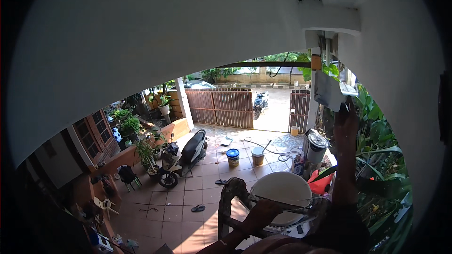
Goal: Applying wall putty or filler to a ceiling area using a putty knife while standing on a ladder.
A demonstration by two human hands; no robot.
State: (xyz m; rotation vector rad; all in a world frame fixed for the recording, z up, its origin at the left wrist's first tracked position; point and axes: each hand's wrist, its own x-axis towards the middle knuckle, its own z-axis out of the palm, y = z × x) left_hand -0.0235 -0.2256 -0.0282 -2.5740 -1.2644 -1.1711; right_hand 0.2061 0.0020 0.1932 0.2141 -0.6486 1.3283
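My right hand (347,112) is raised at the right and closed around the lower end of a flat, pale, blade-like tool (348,90). Next to the tool is a flat grey-white panel (327,89); whether the two touch or belong together, I cannot tell. Low in the middle, my left hand (262,214) is closed at the near side of a large white bucket (281,188). A thin bar (287,204) runs across the bucket from that hand, but what the fingers grip is unclear. The bucket stands at the top of a worn ladder-like frame (227,203).
Far below on the tiled floor (188,207) are a parked scooter (188,153), a blue-lidded pail (233,156), a second pail (258,155), a hose (282,156) and sandals (197,208). A white wall (395,33) curves close overhead. Leafy plants (376,160) crowd the right.
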